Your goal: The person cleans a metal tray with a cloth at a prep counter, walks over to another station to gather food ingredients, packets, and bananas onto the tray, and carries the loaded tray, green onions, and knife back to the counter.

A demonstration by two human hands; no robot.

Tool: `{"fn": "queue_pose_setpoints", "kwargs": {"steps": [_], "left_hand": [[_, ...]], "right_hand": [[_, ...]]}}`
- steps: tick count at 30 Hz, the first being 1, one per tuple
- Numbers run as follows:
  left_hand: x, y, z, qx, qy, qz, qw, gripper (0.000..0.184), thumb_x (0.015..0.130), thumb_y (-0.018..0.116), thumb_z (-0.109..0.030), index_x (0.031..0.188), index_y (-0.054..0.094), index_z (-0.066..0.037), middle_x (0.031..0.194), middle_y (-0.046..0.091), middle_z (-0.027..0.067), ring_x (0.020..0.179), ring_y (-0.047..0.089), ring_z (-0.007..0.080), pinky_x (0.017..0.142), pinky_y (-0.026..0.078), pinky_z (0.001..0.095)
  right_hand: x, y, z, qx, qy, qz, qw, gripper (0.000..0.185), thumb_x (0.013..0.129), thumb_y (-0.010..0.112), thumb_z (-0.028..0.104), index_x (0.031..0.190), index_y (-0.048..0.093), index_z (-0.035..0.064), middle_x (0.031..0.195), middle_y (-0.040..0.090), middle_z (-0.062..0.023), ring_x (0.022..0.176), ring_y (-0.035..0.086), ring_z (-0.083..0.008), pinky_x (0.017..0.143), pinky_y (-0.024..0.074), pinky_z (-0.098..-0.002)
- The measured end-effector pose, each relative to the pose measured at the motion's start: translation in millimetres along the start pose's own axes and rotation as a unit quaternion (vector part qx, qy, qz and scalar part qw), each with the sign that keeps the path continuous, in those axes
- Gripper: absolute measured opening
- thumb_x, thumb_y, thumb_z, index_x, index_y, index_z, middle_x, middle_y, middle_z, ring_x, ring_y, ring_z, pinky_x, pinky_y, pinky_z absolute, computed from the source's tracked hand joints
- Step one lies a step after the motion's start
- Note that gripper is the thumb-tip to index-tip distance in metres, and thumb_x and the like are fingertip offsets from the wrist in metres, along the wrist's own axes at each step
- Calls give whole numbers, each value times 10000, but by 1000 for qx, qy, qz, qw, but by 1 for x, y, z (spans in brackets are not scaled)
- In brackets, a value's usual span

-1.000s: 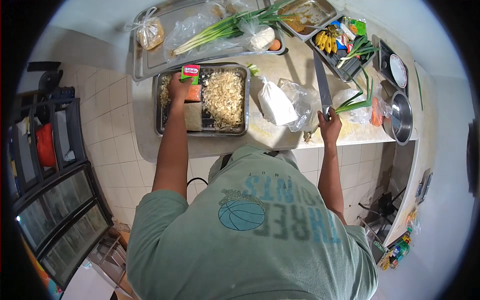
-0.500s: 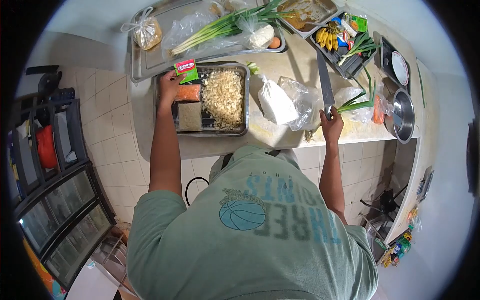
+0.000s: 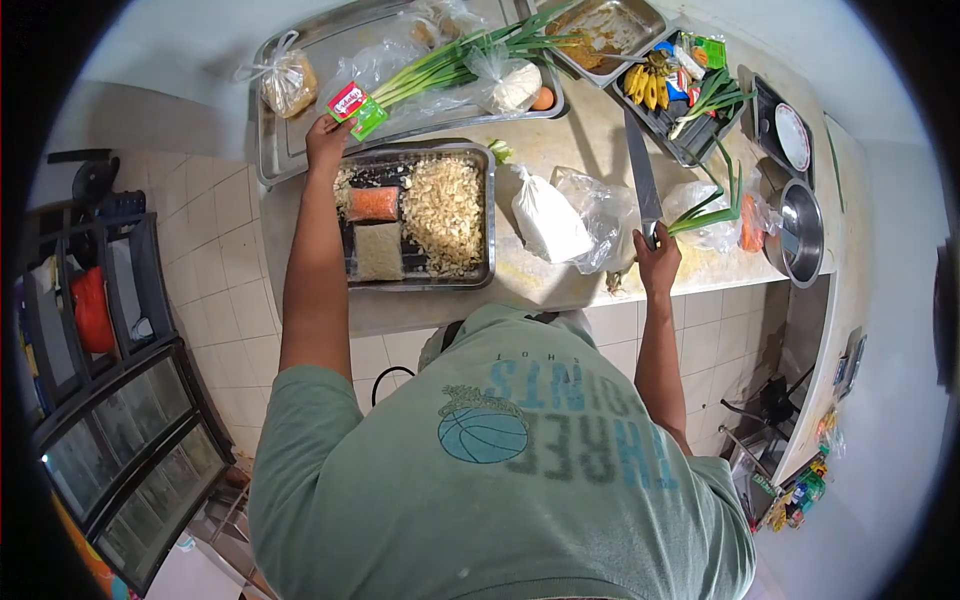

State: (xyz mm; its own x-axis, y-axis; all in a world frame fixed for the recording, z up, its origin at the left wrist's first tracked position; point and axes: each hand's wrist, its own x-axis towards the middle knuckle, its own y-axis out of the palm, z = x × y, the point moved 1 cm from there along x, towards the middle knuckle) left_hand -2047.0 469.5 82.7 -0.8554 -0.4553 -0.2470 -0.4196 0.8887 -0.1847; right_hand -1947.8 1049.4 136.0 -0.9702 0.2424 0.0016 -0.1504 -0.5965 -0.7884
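left fingers [image 3: 331,129] pinching red-green sachet [image 3: 357,110], right fingers [image 3: 641,243] wrapped round knife [image 3: 645,180], tray [image 3: 490,225] has chopped bits [image 3: 443,215], orange pouch [image 3: 373,203]

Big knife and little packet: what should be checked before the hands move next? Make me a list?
1. Packet held: ok, the left hand has it.
2. Knife held by its handle: ok, in the right hand.
3. Knife tip pointing away from the person: ok.
4. A hand free: not ok, both hold something.
5. Knife resting on the tabletop: cannot tell from above.
6. Egg apart from both hands: ok, it sits on the far tray.
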Motion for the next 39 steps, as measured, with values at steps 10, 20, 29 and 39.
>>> {"fn": "queue_pose_setpoints", "kwargs": {"steps": [10,20,29,39], "left_hand": [[19,18,-9,-4,-9,-5,1000,240,828,678,-153,1034,622,-43,899,621,-3,824,564,81,700,440,238],[-82,37,-32,-111,10,51,992,223,855,644,-179,1052,623,-75,897,609,-32,798,540,41,668,415,188],[-240,220,-67,-103,0,327,939,230,867,621,-84,1088,597,-24,928,623,-15,789,542,40,700,447,210],[-304,284,-107,-43,79,332,939,160,849,640,-115,971,623,-13,831,622,21,756,550,75,699,450,249]], "right_hand": [[8,4,-3,22,17,-16,999,414,723,754,167,1031,610,-70,861,625,-228,766,628,-350,688,492,-375],[2,-33,20,-32,-57,-50,997,349,750,739,161,963,611,-85,783,625,-178,597,584,-252,573,467,-324],[-1,-83,60,142,0,98,985,333,755,760,240,715,554,-18,556,462,-15,509,396,-87,458,352,-270],[-12,-95,46,272,17,205,940,260,757,768,220,786,624,5,596,536,15,489,471,-41,428,378,-221]]}}
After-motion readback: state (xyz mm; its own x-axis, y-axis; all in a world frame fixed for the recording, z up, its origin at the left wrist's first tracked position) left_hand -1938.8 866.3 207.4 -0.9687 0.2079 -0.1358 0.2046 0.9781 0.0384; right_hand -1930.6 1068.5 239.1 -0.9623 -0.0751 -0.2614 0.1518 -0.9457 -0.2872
